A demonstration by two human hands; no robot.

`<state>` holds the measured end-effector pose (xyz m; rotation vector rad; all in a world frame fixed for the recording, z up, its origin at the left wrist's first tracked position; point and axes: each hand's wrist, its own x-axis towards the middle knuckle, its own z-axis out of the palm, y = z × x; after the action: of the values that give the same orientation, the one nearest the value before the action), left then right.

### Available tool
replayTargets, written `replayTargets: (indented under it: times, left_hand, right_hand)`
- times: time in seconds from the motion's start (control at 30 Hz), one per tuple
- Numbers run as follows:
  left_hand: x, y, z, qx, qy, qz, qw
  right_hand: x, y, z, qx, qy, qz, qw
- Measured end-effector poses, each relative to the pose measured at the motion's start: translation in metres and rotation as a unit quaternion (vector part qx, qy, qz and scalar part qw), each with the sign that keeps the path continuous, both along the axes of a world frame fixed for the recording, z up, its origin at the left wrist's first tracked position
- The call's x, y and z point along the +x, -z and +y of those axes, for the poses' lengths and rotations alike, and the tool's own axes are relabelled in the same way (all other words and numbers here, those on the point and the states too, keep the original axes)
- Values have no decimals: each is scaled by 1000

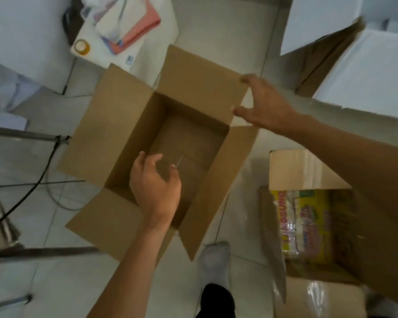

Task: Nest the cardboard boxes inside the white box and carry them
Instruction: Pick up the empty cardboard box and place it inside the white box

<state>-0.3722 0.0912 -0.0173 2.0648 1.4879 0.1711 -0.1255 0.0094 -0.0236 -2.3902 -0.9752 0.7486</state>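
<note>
1. Head view: one open, empty brown cardboard box (189, 143) on the tiled floor (216, 31), four flaps spread.
2. One white box (365, 72), far right.
3. One taped brown carton (308, 171) of yellow packets (306, 226); lettering blurred.
4. Left hand (155, 187) over the box, grip loosely curled, empty.
5. Right hand (267, 104) at the far flap, grip spread, empty.
</note>
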Motion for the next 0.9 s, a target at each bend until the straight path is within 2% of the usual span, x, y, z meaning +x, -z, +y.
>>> replayTargets:
  times: [0.17, 0.27, 0.4, 0.5, 0.57, 0.67, 0.77, 0.9]
  left_hand:
    - [-72, 14, 19, 13, -85, 81, 993]
    - [-105, 27, 16, -2, -122, 107, 987]
    - [-136, 46, 6, -44, -197, 119, 972]
    - [-149, 51, -2, -37, -244, 127, 961]
    - [-152, 51, -7, -49, -298, 68, 951]
    - [-146, 44, -7, -54, -382, -84, 919]
    - [-131, 35, 2, -11, -409, -121, 905]
    - [-109, 28, 20, 18, -375, -129, 918]
  right_hand:
    - [-9, 14, 46, 9, 53, -22, 998]
    - [-6, 21, 60, -25, 36, -37, 998]
    - [-1, 26, 65, -83, 2, -102, 991]
    - [1, 25, 66, -100, 2, -127, 987]
    - [2, 19, 67, -103, 6, -162, 981]
    - [2, 8, 68, -109, 21, -186, 976]
    - [-3, -6, 68, -135, -12, -170, 976]
    - [-19, -22, 58, -149, -64, -156, 974]
